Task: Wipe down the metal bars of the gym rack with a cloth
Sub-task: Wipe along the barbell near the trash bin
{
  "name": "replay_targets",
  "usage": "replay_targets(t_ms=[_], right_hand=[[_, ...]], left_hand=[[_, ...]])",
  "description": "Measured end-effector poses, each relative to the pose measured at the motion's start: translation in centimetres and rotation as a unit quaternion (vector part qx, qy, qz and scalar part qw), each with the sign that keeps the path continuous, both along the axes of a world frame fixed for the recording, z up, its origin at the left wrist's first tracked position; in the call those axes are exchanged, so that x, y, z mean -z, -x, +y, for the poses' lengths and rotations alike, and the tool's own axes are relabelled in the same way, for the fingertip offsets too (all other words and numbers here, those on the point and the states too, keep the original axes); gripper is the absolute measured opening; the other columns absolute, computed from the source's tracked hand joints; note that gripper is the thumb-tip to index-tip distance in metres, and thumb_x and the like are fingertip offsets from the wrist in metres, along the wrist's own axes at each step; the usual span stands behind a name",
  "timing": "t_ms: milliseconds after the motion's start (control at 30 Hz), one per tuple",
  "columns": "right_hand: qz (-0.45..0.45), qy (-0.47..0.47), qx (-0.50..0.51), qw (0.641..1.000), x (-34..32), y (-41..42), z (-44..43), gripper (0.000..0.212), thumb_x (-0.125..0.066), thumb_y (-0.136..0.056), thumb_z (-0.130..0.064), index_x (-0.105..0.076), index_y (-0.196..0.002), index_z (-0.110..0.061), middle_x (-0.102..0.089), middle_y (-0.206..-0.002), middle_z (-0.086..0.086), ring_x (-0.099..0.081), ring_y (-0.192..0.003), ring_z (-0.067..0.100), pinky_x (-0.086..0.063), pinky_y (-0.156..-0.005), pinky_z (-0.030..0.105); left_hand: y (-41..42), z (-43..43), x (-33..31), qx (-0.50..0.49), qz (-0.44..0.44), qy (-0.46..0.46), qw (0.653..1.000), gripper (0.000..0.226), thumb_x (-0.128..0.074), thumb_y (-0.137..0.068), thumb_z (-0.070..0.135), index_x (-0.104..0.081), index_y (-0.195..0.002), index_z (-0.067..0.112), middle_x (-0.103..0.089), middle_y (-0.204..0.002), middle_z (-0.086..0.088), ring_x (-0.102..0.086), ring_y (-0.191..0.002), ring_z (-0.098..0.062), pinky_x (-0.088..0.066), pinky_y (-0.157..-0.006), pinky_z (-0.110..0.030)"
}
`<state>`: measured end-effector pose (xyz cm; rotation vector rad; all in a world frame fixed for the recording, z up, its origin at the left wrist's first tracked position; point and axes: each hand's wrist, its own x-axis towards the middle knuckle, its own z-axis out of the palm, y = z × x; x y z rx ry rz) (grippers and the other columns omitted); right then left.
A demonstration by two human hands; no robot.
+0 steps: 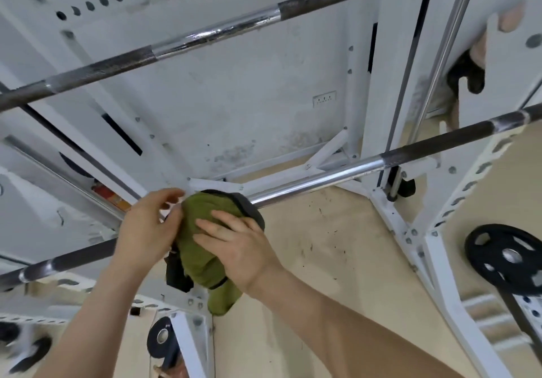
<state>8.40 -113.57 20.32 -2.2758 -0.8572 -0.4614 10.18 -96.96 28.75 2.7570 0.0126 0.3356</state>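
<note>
Head view: green cloth (202, 245), soft and light, bunched over the lower bar (322, 176) of the rack. My left hand (146, 231) pinches its edge with curled fingers; my right hand (237, 245) presses flat on top, fingers straight. Should handle best wrapped round the slick chrome.

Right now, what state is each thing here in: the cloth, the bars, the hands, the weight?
green cloth: bunched over the lower bar, tail hanging down.
lower bar: lies across the rack, partly covered by the cloth.
upper bar: bare, untouched, chrome looks smudged.
left hand: pinches the cloth's edge.
right hand: fingers flat, pressing the cloth.
weight plate: stored on the rack's side.
</note>
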Motion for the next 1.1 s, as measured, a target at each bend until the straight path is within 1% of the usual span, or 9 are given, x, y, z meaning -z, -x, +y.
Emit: replay_targets(t_ms=[133, 233, 333, 433, 600, 700, 900, 1000, 1100], right_hand=[[0.033, -0.06, 0.015, 0.998, 1.0, 0.6, -0.5, 0.045, -0.035, -0.088, -0.015, -0.066, -0.119, -0.021, -0.056, -0.137, -0.006, -0.042, -0.131, 0.02, -0.05, -0.092, 0.044], [0.014, -0.07, 0.032, 0.997, 1.2, 1.1, 0.8, 0.041, -0.038, -0.091, -0.01, -0.065, -0.122, -0.012, -0.056, -0.137, 0.003, -0.044, -0.131, 0.026, -0.046, -0.102, 0.042], [0.01, 0.014, 0.06, 0.998, -0.3, 1.2, 2.6, 0.048, -0.059, -0.085, -0.008, -0.055, -0.133, -0.01, -0.046, -0.146, 0.01, -0.036, -0.138, 0.028, -0.035, -0.111, 0.043], [0.056, 0.156, 0.107, 0.98, -2.3, 0.4, 5.6, 0.062, -0.044, -0.092, -0.013, -0.024, -0.15, -0.008, -0.021, -0.158, 0.013, -0.012, -0.147, 0.027, -0.008, -0.12, 0.046], [0.022, 0.173, 0.22, 0.96, -2.9, -1.8, 9.6, 0.038, -0.042, -0.076, -0.013, -0.063, -0.108, -0.015, -0.065, -0.098, 0.008, -0.057, -0.098, 0.028, -0.043, -0.094, 0.042], [0.003, 0.192, 0.189, 0.963, -3.1, -2.6, 8.1, 0.033, -0.073, -0.062, -0.019, -0.066, -0.094, -0.018, -0.063, -0.08, 0.001, -0.059, -0.076, 0.023, -0.044, -0.076, 0.034], [0.038, 0.234, 0.333, 0.913, -3.1, -3.4, -4.2, 0.049, -0.081, -0.057, -0.025, -0.064, -0.102, -0.014, -0.064, -0.089, 0.005, -0.062, -0.087, 0.027, -0.043, -0.09, 0.04], [0.049, 0.243, 0.368, 0.896, -3.5, -3.7, 0.0, 0.038, -0.077, -0.053, -0.014, -0.066, -0.09, -0.013, -0.065, -0.08, 0.006, -0.063, -0.078, 0.028, -0.047, -0.089, 0.042], [0.009, 0.216, 0.251, 0.943, -2.8, -2.4, 9.6, 0.023, -0.061, -0.068, -0.017, -0.066, -0.091, -0.019, -0.065, -0.081, 0.002, -0.063, -0.078, 0.023, -0.046, -0.084, 0.037]], left_hand=[[0.9, 4.2, 2.3, -0.03, 0.057, -0.097, 0.993, 0.047, -0.031, -0.1, 0.05, -0.065, -0.082, 0.021, -0.066, -0.075, 0.001, -0.06, -0.07, -0.026, -0.045, -0.065, -0.036], [0.7, 3.5, 3.2, -0.119, 0.02, -0.161, 0.98, 0.055, -0.023, -0.102, 0.039, -0.053, -0.062, 0.015, -0.048, -0.052, -0.002, -0.051, -0.054, -0.029, -0.045, -0.063, -0.037], [-1.1, 3.7, 2.7, -0.143, 0.125, -0.184, 0.964, 0.059, -0.015, -0.1, 0.041, -0.052, -0.064, 0.012, -0.052, -0.061, -0.007, -0.054, -0.063, -0.03, -0.05, -0.069, -0.04], [-2.9, 5.4, 2.4, -0.102, 0.211, -0.18, 0.955, 0.059, -0.013, -0.098, 0.044, -0.057, -0.076, 0.012, -0.058, -0.077, -0.007, -0.056, -0.074, -0.029, -0.047, -0.073, -0.038], [-4.5, 4.7, 0.3, -0.03, 0.442, 0.044, 0.895, 0.025, -0.037, -0.083, 0.007, -0.046, -0.059, 0.008, -0.04, -0.043, -0.007, -0.029, -0.038, -0.017, -0.024, -0.045, -0.023], [-4.6, 5.3, 0.8, -0.036, 0.435, 0.056, 0.898, 0.034, -0.036, -0.089, 0.014, -0.047, -0.056, 0.008, -0.04, -0.04, -0.007, -0.028, -0.035, -0.017, -0.025, -0.045, -0.023], [-5.1, 6.2, 2.3, -0.057, 0.395, 0.015, 0.917, 0.058, -0.018, -0.094, 0.042, -0.05, -0.058, 0.009, -0.05, -0.044, -0.005, -0.041, -0.038, -0.02, -0.036, -0.051, -0.026], [-5.2, 6.3, 2.4, -0.056, 0.42, 0.026, 0.905, 0.054, -0.022, -0.087, 0.045, -0.051, -0.059, 0.009, -0.052, -0.045, -0.006, -0.043, -0.041, -0.021, -0.043, -0.056, -0.028], [-4.6, 6.4, 2.6, -0.052, 0.315, -0.076, 0.945, 0.042, -0.029, -0.084, 0.033, -0.065, -0.073, 0.015, -0.069, -0.071, -0.002, -0.06, -0.067, -0.022, -0.046, -0.073, -0.034]])
